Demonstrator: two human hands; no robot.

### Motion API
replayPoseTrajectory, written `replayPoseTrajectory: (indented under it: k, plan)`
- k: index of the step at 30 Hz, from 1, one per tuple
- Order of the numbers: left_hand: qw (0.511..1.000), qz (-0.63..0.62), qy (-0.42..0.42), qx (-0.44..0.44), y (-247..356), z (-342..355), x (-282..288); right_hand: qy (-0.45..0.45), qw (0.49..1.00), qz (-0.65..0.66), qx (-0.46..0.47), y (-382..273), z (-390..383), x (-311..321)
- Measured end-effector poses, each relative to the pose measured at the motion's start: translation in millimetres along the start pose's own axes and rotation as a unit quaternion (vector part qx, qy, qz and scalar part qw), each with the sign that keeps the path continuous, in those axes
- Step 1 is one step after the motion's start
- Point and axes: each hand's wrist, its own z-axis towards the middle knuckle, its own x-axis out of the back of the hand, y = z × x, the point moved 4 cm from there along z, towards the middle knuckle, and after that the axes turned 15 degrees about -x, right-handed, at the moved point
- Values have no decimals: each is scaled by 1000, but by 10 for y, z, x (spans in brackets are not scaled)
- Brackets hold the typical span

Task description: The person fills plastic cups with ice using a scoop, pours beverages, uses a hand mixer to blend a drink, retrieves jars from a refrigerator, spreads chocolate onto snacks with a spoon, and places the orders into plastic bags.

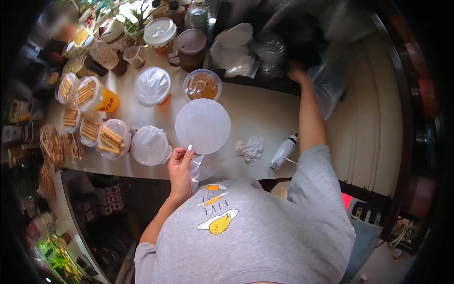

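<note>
My left hand [180, 170] pinches the lower edge of a flat, round, whitish lid [203, 126] above the front of the table. A strip of clear plastic film [195, 170] hangs beside its fingers. At the back right, my right arm is stretched out and my right hand [297, 73] is among dark bags and clear plastic; its fingers are hidden in shadow. Just behind the lid stands a clear tub of amber contents [202, 85]. Left of the lid, a film-covered tub [150, 146] sits close to my left hand.
Several film-covered cups with wafer sticks [111, 137] crowd the table's left. A covered tub [152, 86] and a brown lidded jug [191, 45] stand behind. A crumpled tissue [250, 149] and a white corded handheld device [284, 152] lie at the right front.
</note>
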Motion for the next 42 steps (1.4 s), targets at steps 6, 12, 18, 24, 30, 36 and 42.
replayPoseTrajectory:
  k: [6, 12, 18, 24, 30, 36, 42]
  plan:
    - [999, -43, 14, 12, 3, -36, 88, 171, 977, 82, -98, 38, -263, 516]
    - [997, -59, -31, 38, -2, -23, 13, 50, 948, 307, 70, -970, -2024, 1864]
    - [995, -79, -53, 34, -12, -6, 22, -176, 899, 225, 332, -1909, -2759, 1364]
    - [995, -77, -69, 8, -73, -1, 64, -164, 896, 167, 377, -2023, -2783, 1183]
    - [984, -164, -7, 70, -30, -5, -1, -127, 888, 152, 414, -2132, -2836, 1173]
    - [980, -185, -30, 60, -99, -25, 51, -114, 889, 139, 421, -2160, -2880, 1144]
    - [993, -66, -71, 68, -98, -65, 124, -127, 891, 118, 420, -2102, -3052, 1101]
